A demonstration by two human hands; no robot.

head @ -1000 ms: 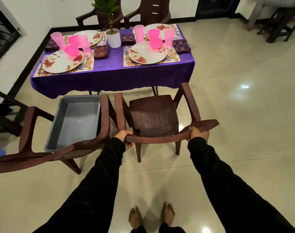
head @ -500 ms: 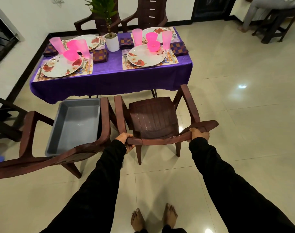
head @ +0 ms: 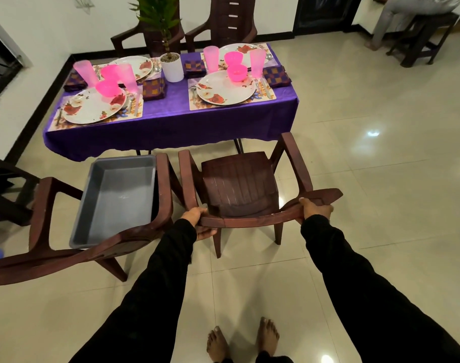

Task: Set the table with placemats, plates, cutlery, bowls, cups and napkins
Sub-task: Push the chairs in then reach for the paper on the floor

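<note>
Since the earlier frames the view has tipped up a little, so the bench (head: 171,127) sits lower in the picture and a seated person's legs (head: 396,19) show far right; both hands hold the same places. The left hand (head: 197,218) has its grip curled round the top rail of the brown chair (head: 239,187) at its left end, and the right hand (head: 316,209) has its grip curled round the rail's right end. That chair stands near the bench's near edge, just right of a second chair (head: 53,231) whose seat carries a grey tub (head: 113,197); their armrests are close together. To the right of the held chair lies open tiled floor (head: 380,179).

On the purple cloth lie four placemats, each under a flowered plate (head: 226,87), with pink cups (head: 257,62), pink bowls (head: 236,72), checked napkins (head: 276,76) and cutlery (head: 265,90) beside them. A white plant pot (head: 172,66) stands at the bench's middle.
</note>
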